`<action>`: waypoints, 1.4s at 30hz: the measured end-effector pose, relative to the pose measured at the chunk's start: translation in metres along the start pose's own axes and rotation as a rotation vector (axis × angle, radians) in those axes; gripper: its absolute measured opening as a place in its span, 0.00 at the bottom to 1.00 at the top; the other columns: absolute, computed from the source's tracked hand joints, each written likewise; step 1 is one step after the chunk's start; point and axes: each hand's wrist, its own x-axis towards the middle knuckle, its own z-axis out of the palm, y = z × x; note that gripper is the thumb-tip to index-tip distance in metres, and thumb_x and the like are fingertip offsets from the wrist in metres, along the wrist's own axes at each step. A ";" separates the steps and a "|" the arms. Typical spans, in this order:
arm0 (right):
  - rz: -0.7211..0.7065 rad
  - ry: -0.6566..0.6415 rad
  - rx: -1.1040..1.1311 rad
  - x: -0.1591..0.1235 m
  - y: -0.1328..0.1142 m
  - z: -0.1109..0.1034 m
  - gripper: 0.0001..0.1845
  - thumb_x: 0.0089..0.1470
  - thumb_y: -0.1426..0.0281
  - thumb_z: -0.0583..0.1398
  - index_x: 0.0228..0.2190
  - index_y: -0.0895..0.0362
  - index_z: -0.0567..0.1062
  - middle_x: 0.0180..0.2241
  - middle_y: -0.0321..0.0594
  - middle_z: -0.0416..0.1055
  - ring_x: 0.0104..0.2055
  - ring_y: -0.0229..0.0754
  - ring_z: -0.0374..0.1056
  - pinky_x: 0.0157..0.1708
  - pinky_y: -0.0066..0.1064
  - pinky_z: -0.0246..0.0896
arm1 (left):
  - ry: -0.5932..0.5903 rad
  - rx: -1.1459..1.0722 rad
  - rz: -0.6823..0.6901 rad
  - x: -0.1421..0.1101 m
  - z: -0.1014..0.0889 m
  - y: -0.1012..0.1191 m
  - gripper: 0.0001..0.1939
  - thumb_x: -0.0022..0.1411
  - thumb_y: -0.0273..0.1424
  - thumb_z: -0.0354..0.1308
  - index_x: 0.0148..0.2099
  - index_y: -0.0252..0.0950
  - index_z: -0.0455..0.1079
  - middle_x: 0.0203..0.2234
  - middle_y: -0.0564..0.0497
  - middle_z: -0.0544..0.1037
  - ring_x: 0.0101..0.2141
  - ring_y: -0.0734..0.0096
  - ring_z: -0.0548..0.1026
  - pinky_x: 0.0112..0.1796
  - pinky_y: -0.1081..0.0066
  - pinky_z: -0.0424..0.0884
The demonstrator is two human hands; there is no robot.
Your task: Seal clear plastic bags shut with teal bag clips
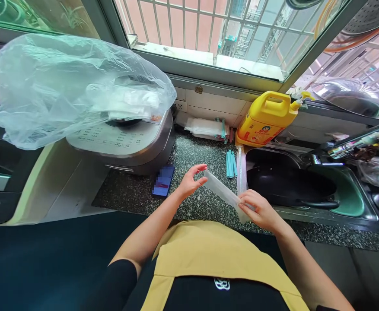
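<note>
Strip [222, 188], cloudy white, probably folded plastic: right hand [259, 210] pinches it, left hand [190, 183] gapes at one end.

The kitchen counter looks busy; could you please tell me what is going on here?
A person in a yellow apron holds a translucent plastic strip above the speckled counter. The right hand grips it near its lower end. The left hand is at the other end, thumb and fingers parted; whether they touch it is unclear. Turquoise strips lie on the counter, left of the sink.
</note>
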 end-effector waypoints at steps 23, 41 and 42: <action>-0.082 0.254 -0.008 0.062 -0.029 -0.003 0.06 0.55 0.66 0.57 0.28 0.53 0.73 0.29 0.41 0.72 0.34 0.43 0.66 0.37 0.37 0.62 | -0.120 0.430 0.384 0.016 0.003 0.121 0.09 0.59 0.34 0.54 0.28 0.38 0.66 0.25 0.50 0.72 0.33 0.67 0.68 0.38 0.66 0.65; 0.107 0.395 0.538 0.056 -0.018 -0.029 0.13 0.49 0.60 0.62 0.22 0.55 0.70 0.23 0.36 0.65 0.28 0.38 0.61 0.32 0.32 0.59 | 0.111 -0.425 -0.151 0.006 0.012 0.043 0.27 0.40 0.54 0.65 0.30 0.35 0.70 0.25 0.50 0.74 0.31 0.68 0.72 0.35 0.68 0.67; 0.118 0.409 0.536 0.055 -0.016 -0.028 0.12 0.49 0.60 0.62 0.22 0.55 0.70 0.24 0.36 0.65 0.28 0.38 0.61 0.32 0.32 0.59 | 0.121 -0.440 -0.186 0.006 0.013 0.046 0.24 0.38 0.50 0.68 0.28 0.35 0.70 0.23 0.52 0.73 0.28 0.71 0.71 0.34 0.70 0.66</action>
